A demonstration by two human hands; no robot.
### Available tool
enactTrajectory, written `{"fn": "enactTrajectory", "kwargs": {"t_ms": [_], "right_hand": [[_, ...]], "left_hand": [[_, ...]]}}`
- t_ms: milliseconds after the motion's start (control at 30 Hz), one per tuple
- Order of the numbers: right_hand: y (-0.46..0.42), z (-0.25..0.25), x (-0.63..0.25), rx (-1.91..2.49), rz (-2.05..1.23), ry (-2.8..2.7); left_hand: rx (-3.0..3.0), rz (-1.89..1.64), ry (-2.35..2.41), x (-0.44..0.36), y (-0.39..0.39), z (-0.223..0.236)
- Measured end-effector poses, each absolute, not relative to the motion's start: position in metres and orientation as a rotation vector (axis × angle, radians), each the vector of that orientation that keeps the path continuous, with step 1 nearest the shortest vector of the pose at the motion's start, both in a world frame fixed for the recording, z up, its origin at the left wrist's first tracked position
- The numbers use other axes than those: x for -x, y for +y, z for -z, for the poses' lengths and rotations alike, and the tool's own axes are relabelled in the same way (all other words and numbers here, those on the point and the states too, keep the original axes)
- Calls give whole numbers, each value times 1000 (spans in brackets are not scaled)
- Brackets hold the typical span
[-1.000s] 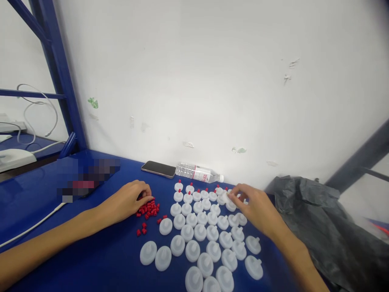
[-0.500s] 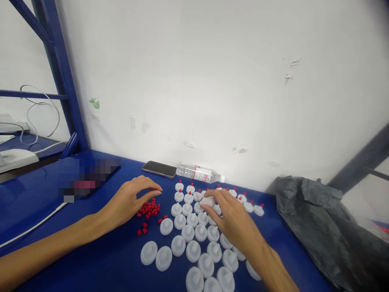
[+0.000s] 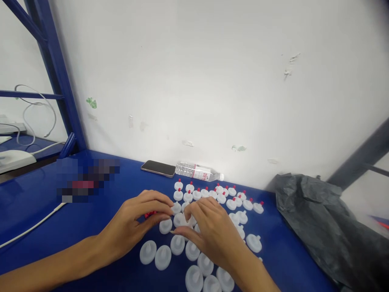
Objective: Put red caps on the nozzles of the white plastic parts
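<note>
Several white round plastic caps with short stems lie in rows on the blue table. Those in the far rows carry small red tips. My right hand pinches one white cap between thumb and fingers above the rows. My left hand meets it from the left, fingers curled and pinched at the cap's stem; what its fingertips hold is hidden. The pile of small red plugs is mostly covered by my left hand.
A phone and a lying water bottle rest against the white wall. A crumpled dark plastic bag fills the right side. A white cable crosses the table's left. Blue rack posts stand at left.
My right hand left the far right rows, took up a white cap and brought it toward the middle. My left hand rose off the red plug pile and moved right to meet it.
</note>
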State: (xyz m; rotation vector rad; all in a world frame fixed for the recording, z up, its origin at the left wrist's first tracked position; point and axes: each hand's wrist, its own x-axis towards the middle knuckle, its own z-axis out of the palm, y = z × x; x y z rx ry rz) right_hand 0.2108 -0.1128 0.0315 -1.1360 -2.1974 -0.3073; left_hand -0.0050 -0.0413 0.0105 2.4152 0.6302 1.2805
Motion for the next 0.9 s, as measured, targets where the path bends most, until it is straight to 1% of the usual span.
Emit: {"fn": "enactTrajectory", "kwargs": {"t_ms": [267, 433, 533, 733, 900], "right_hand": [[-115, -36, -206, 1038, 471, -2253], [-116, -34, -203, 973, 498, -2242], [-116, -31, -204, 956, 462, -2235], [-115, -26, -208, 1042, 251, -2260], [-119, -29, -204, 1014, 274, -2207]], "left_hand": [[-2446, -1233, 577, 2, -48, -6], [-2491, -1226, 595, 3, -47, -5], [-2523, -1229, 646, 4, -45, -6], [-2651, -1131, 610, 5, -39, -7], [-2625, -1036, 662, 8, -42, -11]]}}
